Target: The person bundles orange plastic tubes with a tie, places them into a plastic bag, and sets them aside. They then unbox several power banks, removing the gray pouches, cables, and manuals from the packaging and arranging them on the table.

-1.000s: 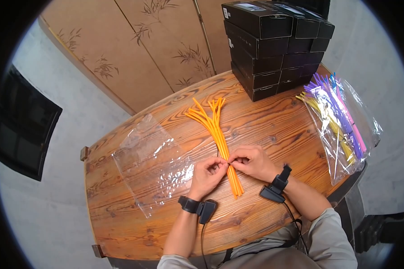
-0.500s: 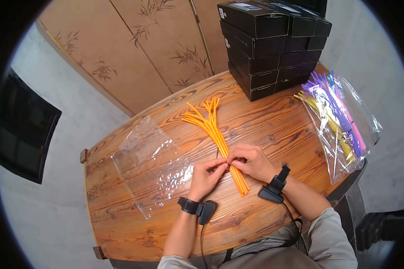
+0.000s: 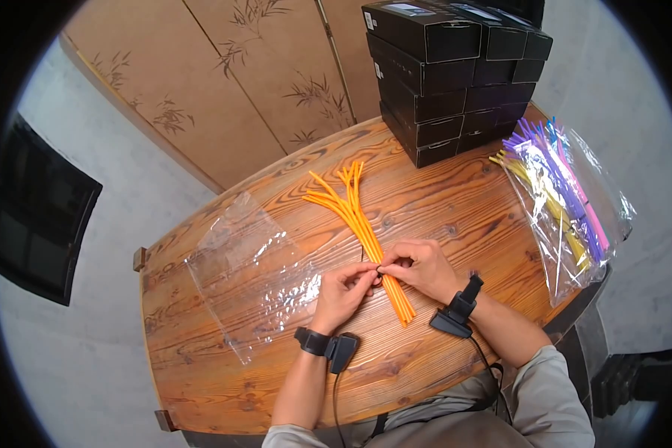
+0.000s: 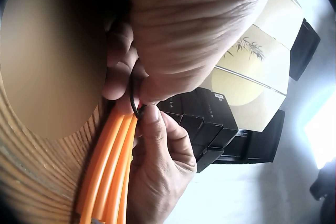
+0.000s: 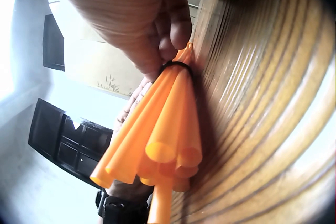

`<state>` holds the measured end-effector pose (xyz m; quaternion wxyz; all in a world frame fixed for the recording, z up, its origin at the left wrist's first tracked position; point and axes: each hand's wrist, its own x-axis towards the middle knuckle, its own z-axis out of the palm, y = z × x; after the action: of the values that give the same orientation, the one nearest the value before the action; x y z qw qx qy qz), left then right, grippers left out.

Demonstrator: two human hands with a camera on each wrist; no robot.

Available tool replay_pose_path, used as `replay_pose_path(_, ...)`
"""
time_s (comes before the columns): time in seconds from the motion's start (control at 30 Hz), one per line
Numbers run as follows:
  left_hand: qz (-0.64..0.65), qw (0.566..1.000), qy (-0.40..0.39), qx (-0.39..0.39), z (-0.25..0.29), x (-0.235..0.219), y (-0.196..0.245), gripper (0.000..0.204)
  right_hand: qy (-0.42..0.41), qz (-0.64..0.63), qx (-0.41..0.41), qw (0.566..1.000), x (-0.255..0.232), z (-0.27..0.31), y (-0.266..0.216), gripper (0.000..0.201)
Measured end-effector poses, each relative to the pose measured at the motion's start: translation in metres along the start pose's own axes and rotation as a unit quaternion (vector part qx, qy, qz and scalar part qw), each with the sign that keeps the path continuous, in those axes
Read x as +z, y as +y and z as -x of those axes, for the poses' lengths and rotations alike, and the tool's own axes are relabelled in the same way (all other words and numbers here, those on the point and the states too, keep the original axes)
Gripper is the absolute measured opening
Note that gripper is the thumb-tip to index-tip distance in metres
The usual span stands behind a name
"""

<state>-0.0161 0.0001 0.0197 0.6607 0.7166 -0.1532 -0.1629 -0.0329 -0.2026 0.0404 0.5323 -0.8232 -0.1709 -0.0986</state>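
Note:
A bundle of hollow orange tubes (image 3: 362, 230) lies slantwise on the wooden table, splayed at its far end. Round its lower half runs a thin black tie (image 5: 181, 65), drawn close about the tubes. On the bundle's left side my left hand (image 3: 341, 297) pinches the black tie between thumb and fingertips. From the right, my right hand (image 3: 424, 272) pinches the tie too, its fingertips meeting the left ones over the tubes. In the left wrist view, the black strand (image 4: 133, 95) shows between the two hands' fingertips.
A crumpled clear plastic bag (image 3: 239, 250) lies flat on the table's (image 3: 209, 388) left. At the right edge, another clear bag (image 3: 552, 272) holds purple, yellow, pink and blue tubes. Black boxes (image 3: 440, 82) stand stacked at the back right. Cables trail from both wrist cameras.
The bundle has turned slightly, its near end swinging right and its splayed end left. Both hands stay at the tie, with small shifts of the fingertips.

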Motion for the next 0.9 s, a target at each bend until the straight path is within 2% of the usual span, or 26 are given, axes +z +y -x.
replay_pose_path(0.2,0.015,0.999,-0.006,-0.051,0.0017,-0.0009,0.0076,0.02,-0.007,0.011,0.001,1.0,0.0002,0.0005,-0.0015,0.01)
replay_pose_path(0.47,0.024,0.998,-0.001,-0.063,0.0023,-0.0021,0.0081,0.02,0.001,0.011,-0.033,0.999,0.0005,0.0007,-0.0003,0.011)
replay_pose_path(0.9,0.035,0.998,-0.017,-0.052,0.0014,-0.0026,0.0065,0.018,-0.003,0.022,-0.03,0.999,-0.0008,0.0002,-0.0004,0.014)
